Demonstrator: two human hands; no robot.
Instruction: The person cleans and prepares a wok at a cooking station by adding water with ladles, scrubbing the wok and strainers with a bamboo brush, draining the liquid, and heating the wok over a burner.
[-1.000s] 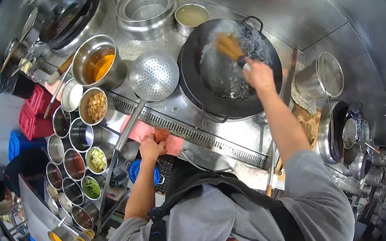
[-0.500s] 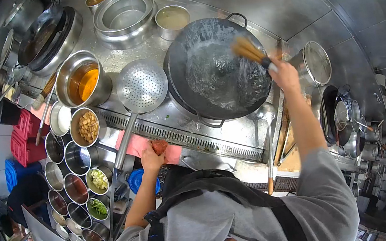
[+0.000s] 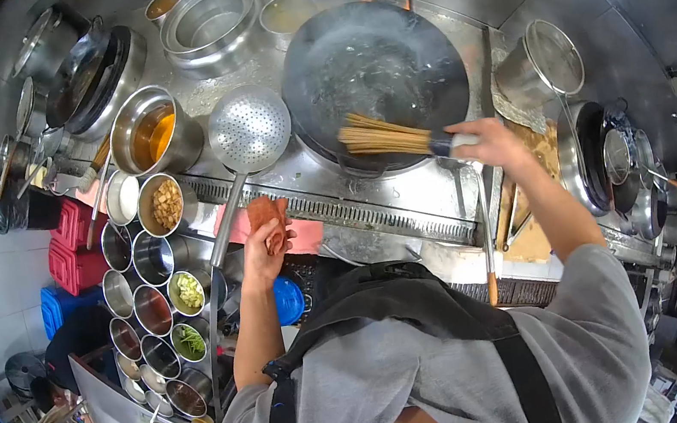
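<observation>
My right hand (image 3: 492,143) is closed round the dark and white handle of a bamboo wok brush (image 3: 384,136). Its splayed bristles point left, over the near rim of a large black wok (image 3: 433,55). Steaming liquid lies inside the wok. My left hand (image 3: 261,255) grips a bunched reddish cloth (image 3: 266,213) above the near side of the stove. Beneath that hand a pink cloth (image 3: 307,237) lies flat. Close by, a perforated skimmer (image 3: 249,129) rests with its handle slanting toward my left hand.
A pot of orange liquid (image 3: 127,137) stands left of the skimmer. Several metal tins hold ingredients, among them diced brown pieces (image 3: 167,204) and green vegetables (image 3: 190,343). A wooden-handled ladle (image 3: 489,264) lies right of the wok, near a strainer (image 3: 555,55).
The brush has come out of the wok's far right side toward me, its bristles now pointing left. My left hand has lifted the reddish cloth slightly. The camera view has shifted.
</observation>
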